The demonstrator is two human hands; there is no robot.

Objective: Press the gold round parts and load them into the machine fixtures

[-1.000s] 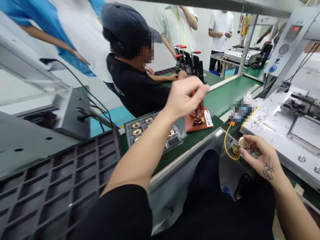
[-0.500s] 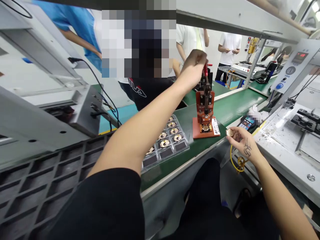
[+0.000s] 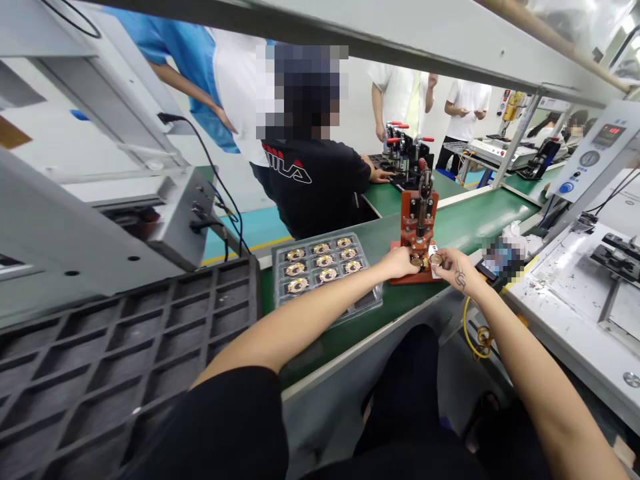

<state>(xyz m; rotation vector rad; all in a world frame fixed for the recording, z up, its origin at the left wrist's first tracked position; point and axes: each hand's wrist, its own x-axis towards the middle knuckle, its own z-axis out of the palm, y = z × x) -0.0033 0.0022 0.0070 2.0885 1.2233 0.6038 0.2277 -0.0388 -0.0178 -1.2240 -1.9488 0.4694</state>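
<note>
A red-brown toggle press [image 3: 419, 217] stands on the green bench, its red-tipped lever pointing up. At its base, the fingertips of my left hand [image 3: 400, 263] are closed on the edge of a round watch case [image 3: 416, 262]. My right hand [image 3: 453, 265] pinches a second gold watch case [image 3: 437, 259] between thumb and fingers, just right of the first and in front of a white label on the base. To the left lies a clear plastic tray [image 3: 376, 300] with several gold ring-shaped watch parts [image 3: 327, 275], partly behind my left forearm.
A black compartment tray [image 3: 187, 310] fills the near left. On the right stand a white machine [image 3: 565, 280] and a dark device with a screen [image 3: 497, 261]. A person in black [image 3: 320, 180] sits across the bench beside more red-handled presses [image 3: 407, 150]. A metal beam crosses overhead.
My left hand has let go of the press lever and come down to the watch case at the base. My right hand has moved left with its watch case, close to the press.
</note>
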